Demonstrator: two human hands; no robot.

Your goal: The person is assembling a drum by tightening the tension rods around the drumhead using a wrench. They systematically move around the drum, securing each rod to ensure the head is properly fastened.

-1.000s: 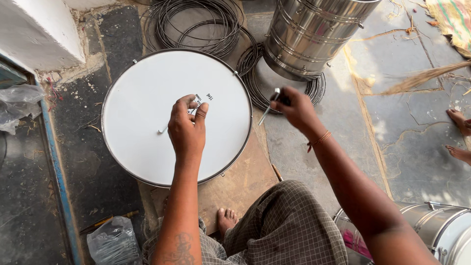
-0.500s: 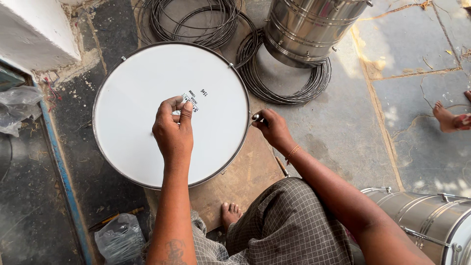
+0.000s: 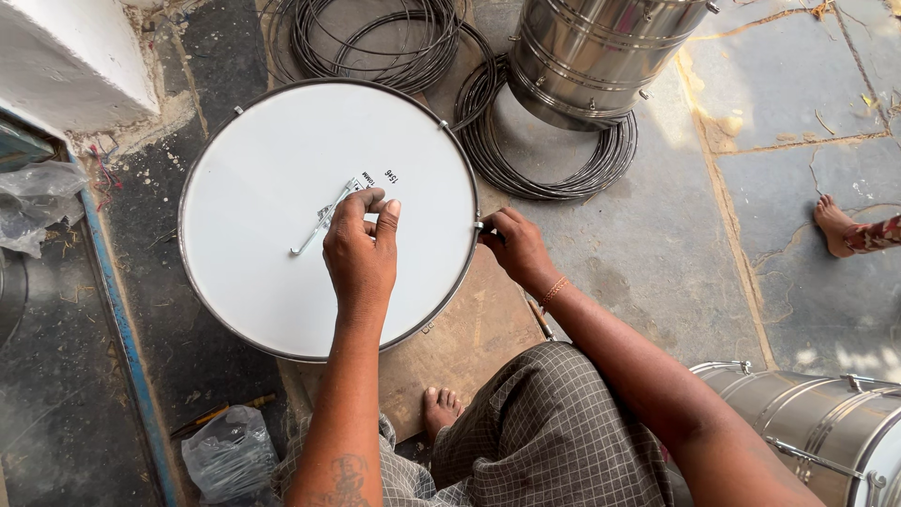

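A round drum with a white head and a metal rim lies flat on the floor in front of me. My left hand hovers over the drumhead, fingers pinched on a few thin metal hook rods. My right hand is at the drum's right rim, fingers closed on a small metal part against the hoop; the part itself is mostly hidden.
Coils of dark wire lie behind the drum. A steel drum shell stands at the top right, another lies at the lower right. Another person's foot is at the right edge. A brown board lies under the drum.
My right hand has come in from beyond the rim and now sits against the drum's right edge. My left hand has stayed over the drumhead with the rods.
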